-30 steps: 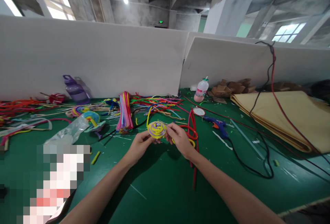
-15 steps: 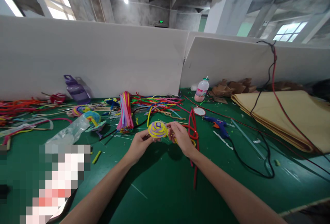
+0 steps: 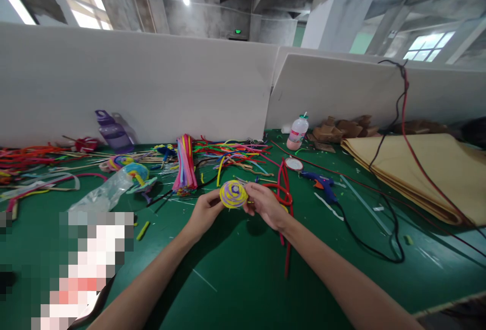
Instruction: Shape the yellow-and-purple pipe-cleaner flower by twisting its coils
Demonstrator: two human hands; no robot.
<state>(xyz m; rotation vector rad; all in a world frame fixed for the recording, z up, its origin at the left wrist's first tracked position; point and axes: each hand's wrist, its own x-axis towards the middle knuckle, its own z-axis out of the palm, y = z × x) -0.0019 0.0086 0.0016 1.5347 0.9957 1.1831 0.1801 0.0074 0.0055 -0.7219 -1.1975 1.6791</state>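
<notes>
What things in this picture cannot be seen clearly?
Head view:
- Underside of the yellow and purple coiled pipe-cleaner disc: hidden by left hand and right hand.
- Lower-left table area: covered by pixelated blur.
- Label on small pink and white plastic bottle: too small.

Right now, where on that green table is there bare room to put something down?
The widest bare green table lies between the forearms, below the left hand and right hand that hold the spiral. A narrower strip runs between the red stems and the black cord. Behind the hands, the loose stems and bundle crowd it.
</notes>
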